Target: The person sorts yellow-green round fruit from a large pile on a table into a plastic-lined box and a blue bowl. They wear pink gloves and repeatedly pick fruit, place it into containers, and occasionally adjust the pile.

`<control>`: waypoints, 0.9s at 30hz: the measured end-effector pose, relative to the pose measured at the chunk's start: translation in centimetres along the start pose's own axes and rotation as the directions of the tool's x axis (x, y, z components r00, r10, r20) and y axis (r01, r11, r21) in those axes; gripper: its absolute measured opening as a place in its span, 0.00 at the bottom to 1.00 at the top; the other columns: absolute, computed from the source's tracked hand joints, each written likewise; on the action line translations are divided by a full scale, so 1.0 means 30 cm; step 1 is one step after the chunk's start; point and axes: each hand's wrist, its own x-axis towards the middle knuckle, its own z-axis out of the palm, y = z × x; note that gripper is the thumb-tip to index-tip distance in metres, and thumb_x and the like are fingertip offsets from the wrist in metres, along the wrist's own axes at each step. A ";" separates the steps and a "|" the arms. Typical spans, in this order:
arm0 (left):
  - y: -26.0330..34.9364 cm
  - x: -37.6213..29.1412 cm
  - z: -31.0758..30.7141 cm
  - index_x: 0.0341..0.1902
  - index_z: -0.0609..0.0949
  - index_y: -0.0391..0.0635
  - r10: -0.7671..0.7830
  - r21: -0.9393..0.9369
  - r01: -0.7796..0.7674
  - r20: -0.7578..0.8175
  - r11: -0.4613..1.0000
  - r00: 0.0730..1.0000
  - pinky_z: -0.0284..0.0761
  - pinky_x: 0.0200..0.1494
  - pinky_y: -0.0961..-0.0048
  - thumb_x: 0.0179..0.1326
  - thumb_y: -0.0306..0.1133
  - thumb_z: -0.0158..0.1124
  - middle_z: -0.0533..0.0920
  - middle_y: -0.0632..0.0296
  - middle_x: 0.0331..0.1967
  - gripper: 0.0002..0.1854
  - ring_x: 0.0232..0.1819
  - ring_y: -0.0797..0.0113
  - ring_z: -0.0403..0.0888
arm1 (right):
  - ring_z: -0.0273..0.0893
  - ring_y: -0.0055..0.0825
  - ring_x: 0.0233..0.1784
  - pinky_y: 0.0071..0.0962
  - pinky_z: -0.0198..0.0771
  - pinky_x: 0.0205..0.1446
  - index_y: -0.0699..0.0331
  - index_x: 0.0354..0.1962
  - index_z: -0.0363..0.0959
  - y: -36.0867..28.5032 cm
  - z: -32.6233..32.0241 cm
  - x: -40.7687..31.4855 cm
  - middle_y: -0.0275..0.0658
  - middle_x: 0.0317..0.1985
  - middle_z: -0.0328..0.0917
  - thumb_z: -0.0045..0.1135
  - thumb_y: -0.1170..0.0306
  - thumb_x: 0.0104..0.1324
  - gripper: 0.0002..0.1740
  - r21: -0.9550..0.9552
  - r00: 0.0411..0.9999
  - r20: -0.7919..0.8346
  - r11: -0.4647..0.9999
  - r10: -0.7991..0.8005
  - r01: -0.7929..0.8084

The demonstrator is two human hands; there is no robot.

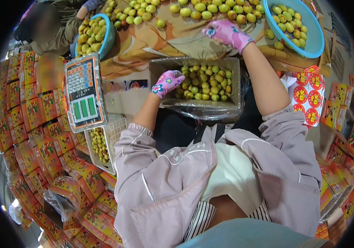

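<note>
In a plastic-lined cardboard box (237,83) before me lies a layer of green-yellow fruit (208,83) that look like jujubes. My left hand (168,83), in a pink flowered glove, is over the left part of the box with its fingers curled; whether a fruit is inside them is hidden. Beyond the box's far side, my right hand (226,34) wears a matching glove and hovers over or rests on a patterned cloth (183,43). Its fingers are bent, close to loose jujubes (217,8), and its palm is out of sight.
A blue basin (319,46) of jujubes stands at far right, another blue basin (107,37) at far left beside a seated person (56,37). Left of the box are a digital scale's panel (84,93) and a white crate (115,139). Stacked printed cartons (34,114) and round-sticker sheets (308,96) flank me.
</note>
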 end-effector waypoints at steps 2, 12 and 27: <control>0.016 -0.010 0.076 0.53 0.84 0.41 0.131 0.016 -0.133 0.088 0.991 0.987 0.80 0.50 0.64 0.66 0.44 0.63 0.87 0.51 0.44 0.20 0.44 0.57 0.87 | 0.83 0.40 0.44 0.38 0.75 0.51 0.61 0.47 0.81 0.007 0.011 -0.011 0.45 0.40 0.85 0.55 0.45 0.70 0.28 -0.035 0.994 -0.089 0.998 -0.060 0.057; 0.177 0.156 0.383 0.61 0.82 0.62 0.530 0.545 -0.684 0.439 0.484 0.725 0.61 0.69 0.42 0.52 0.43 0.72 0.65 0.60 0.74 0.28 0.74 0.53 0.62 | 0.82 0.42 0.48 0.39 0.75 0.54 0.63 0.52 0.78 0.009 0.038 -0.044 0.46 0.46 0.84 0.55 0.45 0.70 0.29 0.035 0.987 -0.115 0.993 -0.109 0.114; 0.057 -0.004 0.098 0.32 0.89 0.50 -0.060 0.733 -0.014 0.075 0.680 0.995 0.80 0.45 0.55 0.61 0.57 0.59 0.88 0.54 0.32 0.24 0.41 0.51 0.86 | 0.79 0.52 0.51 0.44 0.74 0.55 0.65 0.51 0.76 0.079 0.040 -0.021 0.54 0.46 0.81 0.55 0.49 0.70 0.27 -0.112 0.979 -0.116 0.982 -0.168 0.155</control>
